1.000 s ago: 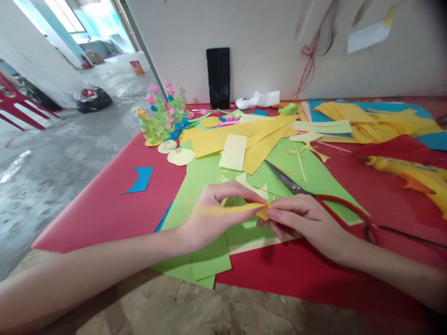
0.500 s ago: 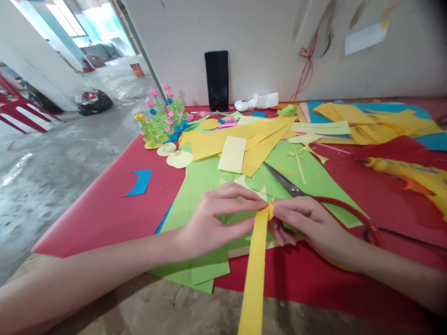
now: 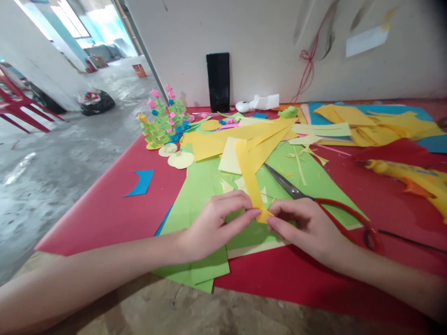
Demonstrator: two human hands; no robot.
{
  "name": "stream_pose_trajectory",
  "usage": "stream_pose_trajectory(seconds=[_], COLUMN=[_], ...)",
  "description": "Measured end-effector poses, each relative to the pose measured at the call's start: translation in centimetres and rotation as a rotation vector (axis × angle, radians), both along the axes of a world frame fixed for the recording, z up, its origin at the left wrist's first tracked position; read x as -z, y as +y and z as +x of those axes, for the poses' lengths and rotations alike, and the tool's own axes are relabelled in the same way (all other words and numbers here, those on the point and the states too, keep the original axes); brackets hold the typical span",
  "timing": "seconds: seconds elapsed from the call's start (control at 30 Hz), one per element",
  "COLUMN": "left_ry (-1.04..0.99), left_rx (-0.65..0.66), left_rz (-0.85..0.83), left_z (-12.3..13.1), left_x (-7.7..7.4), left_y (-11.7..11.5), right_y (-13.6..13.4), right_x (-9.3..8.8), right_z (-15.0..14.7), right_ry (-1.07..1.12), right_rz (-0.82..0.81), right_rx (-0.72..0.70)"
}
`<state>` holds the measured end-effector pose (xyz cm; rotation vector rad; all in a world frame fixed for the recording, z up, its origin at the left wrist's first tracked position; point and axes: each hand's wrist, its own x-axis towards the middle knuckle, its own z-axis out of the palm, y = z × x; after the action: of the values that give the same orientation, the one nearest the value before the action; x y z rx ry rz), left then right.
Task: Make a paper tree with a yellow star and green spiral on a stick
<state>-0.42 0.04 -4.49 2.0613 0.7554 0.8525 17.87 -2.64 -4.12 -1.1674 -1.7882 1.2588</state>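
Observation:
Both my hands pinch the near end of a long yellow paper strip [image 3: 248,174], which runs away from me over the table. My left hand [image 3: 216,223] holds the folded end from the left with thumb and fingers closed. Closed on the same fold from the right is my right hand [image 3: 307,228]. They work just above a light green paper sheet [image 3: 199,186] that lies on red paper [image 3: 104,209]. Red-handled scissors [image 3: 314,197] lie right behind my right hand, blades pointing away to the left.
Yellow, cream and green paper pieces [image 3: 223,139] lie heaped further back. A paper flower model [image 3: 162,118] stands at the back left, a black phone [image 3: 218,81] leans on the wall, and a yellow glue gun [image 3: 408,174] lies at the right. A blue scrap [image 3: 140,182] lies left.
The yellow strip, which hung down toward me half a second ago, has been flipped over and now points away across the table. Both hands stayed pinched at its folded end.

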Motion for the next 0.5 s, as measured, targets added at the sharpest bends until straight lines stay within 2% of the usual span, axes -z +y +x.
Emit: stream_pose_trajectory(seconds=[0.17,0.33,0.5], left_ry=[-0.032,-0.034,-0.042], left_rx=[0.018,0.040,0.007], left_rz=[-0.093,-0.147,-0.210], left_z=[-0.02,-0.03,0.09], left_x=[0.29,0.38,0.34], left_y=[0.19,0.34,0.24], right_y=[0.00,0.11,0.23], right_x=[-0.04,0.23,0.56], right_z=[0.04,0.07,0.04], right_ry=[-0.072,-0.100,-0.102], right_rz=[0.070,0.103,0.107], right_rx=[-0.021,0.019,0.027])
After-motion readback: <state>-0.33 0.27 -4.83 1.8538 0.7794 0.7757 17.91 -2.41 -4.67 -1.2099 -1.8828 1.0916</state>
